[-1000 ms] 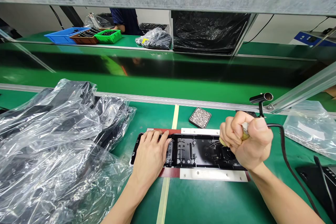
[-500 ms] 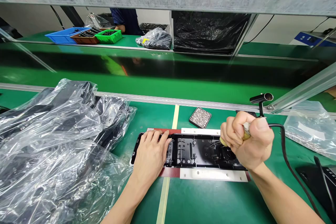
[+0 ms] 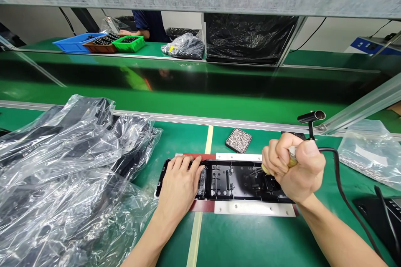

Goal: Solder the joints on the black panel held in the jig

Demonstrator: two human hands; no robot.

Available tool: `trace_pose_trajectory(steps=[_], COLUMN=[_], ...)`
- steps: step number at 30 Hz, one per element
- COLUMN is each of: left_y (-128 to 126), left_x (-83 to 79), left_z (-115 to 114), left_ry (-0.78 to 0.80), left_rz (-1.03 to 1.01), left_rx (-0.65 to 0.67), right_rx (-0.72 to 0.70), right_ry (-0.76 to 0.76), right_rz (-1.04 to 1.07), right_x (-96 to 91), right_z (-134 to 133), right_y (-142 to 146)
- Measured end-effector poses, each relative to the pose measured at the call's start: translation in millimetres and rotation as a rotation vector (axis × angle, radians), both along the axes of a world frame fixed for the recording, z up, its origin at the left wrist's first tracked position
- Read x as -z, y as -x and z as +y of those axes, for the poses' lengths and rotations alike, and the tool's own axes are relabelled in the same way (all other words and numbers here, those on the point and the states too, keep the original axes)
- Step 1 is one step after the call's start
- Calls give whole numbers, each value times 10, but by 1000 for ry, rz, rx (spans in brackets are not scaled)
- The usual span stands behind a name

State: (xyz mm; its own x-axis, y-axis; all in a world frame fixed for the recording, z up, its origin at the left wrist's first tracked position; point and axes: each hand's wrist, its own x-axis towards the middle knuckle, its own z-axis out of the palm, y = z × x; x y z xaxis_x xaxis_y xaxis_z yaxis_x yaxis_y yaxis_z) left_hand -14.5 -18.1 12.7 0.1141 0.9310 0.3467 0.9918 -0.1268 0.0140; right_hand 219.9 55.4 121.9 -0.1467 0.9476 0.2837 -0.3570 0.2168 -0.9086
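A long black housing [image 3: 233, 181] lies in a red and white fixture [image 3: 255, 208] on the green bench. My left hand [image 3: 180, 183] rests flat on the housing's left end, fingers stretched out. My right hand [image 3: 294, 169] is a fist wrapped round an electric screwdriver [image 3: 293, 159], whose tip points down onto the housing's right part. A black cable [image 3: 340, 183] runs from the tool toward the right. A small black tray of screws [image 3: 239, 139] sits just behind the fixture.
Crumpled clear plastic bags with black parts [image 3: 62, 171] fill the bench's left side. A clear bag of small parts [image 3: 369, 152] lies at right. The green conveyor [image 3: 188, 87] runs behind; beyond it are coloured bins [image 3: 100, 43] and another person's arm [image 3: 138, 32].
My hands and the tool stay put. Across the conveyor the other person's hand has reached out toward the bins.
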Motion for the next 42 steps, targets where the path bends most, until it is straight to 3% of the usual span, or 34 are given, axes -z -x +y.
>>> trace_pose_trajectory(steps=[42], left_y=[-19], left_x=[-9], left_z=[5], left_ry=[10], left_rz=[10], left_rx=[-3], right_rx=[-12], right_ry=[26], right_rz=[3], right_x=[8], right_z=[42], right_y=[-6])
